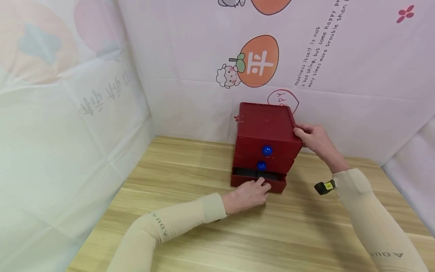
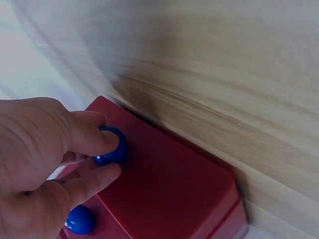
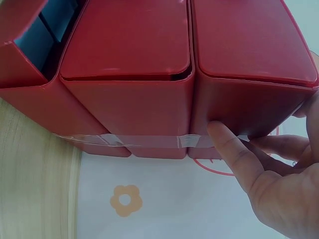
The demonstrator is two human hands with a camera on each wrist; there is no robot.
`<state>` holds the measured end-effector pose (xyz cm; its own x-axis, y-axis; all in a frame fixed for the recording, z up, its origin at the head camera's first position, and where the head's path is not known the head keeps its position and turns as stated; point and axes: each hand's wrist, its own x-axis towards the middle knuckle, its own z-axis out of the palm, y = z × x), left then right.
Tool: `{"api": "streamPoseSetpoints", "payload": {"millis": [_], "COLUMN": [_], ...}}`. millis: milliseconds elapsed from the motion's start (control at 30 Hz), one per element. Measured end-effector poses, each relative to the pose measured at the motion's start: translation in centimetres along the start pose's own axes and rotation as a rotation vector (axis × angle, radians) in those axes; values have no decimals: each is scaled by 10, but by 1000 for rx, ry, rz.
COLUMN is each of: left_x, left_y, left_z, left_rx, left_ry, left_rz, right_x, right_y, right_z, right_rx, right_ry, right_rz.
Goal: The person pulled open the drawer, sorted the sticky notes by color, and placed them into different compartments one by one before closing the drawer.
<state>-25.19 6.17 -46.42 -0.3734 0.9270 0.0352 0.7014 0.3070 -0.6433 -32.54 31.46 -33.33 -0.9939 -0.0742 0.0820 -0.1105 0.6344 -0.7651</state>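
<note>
A small red cabinet with three stacked drawers [image 1: 266, 121] stands against the back wall. Its bottom drawer [image 1: 280, 186] is pulled partway out, showing a dark divided inside. My left hand [image 1: 246, 194] reaches across its front; in the left wrist view, thumb and fingers pinch the round blue knob [image 2: 114, 149] of this drawer. At the cabinet's upper right edge, my right hand [image 1: 317, 141] holds on, thumb over the top rim and fingers along the side. Those fingers [image 3: 239, 159] lie against the red side wall in the right wrist view.
Blue knobs [image 1: 267, 150] mark the two upper drawers, which are closed. Clear tape [image 3: 149, 141] runs across the cabinet's side. Underneath is a wood-grain table [image 1: 190, 173], with printed white cloth [image 1: 190, 56] behind and at both sides.
</note>
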Motion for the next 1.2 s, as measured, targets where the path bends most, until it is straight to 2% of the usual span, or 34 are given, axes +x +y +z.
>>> {"api": "streamPoseSetpoints", "payload": {"millis": [167, 467, 667, 867, 1000, 1200], "left_x": [7, 21, 23, 20, 15, 6], "left_y": [-2, -2, 0, -2, -8, -38], "left_z": [5, 10, 14, 15, 7, -21], "left_rx": [-10, 78, 99, 80, -24, -395], "left_ry": [-21, -99, -142, -139, -109, -127], "left_rz": [-12, -66, -100, -100, -82, -51], "right_x": [0, -1, 2, 5, 5, 2], "right_y": [0, 2, 0, -2, 0, 6], "right_z": [-2, -1, 3, 3, 1, -2], "right_rx": [1, 10, 12, 9, 16, 38], "right_ry": [-14, -16, -8, -17, -16, -3], "right_rz": [-3, -7, -14, -20, -28, -35]}}
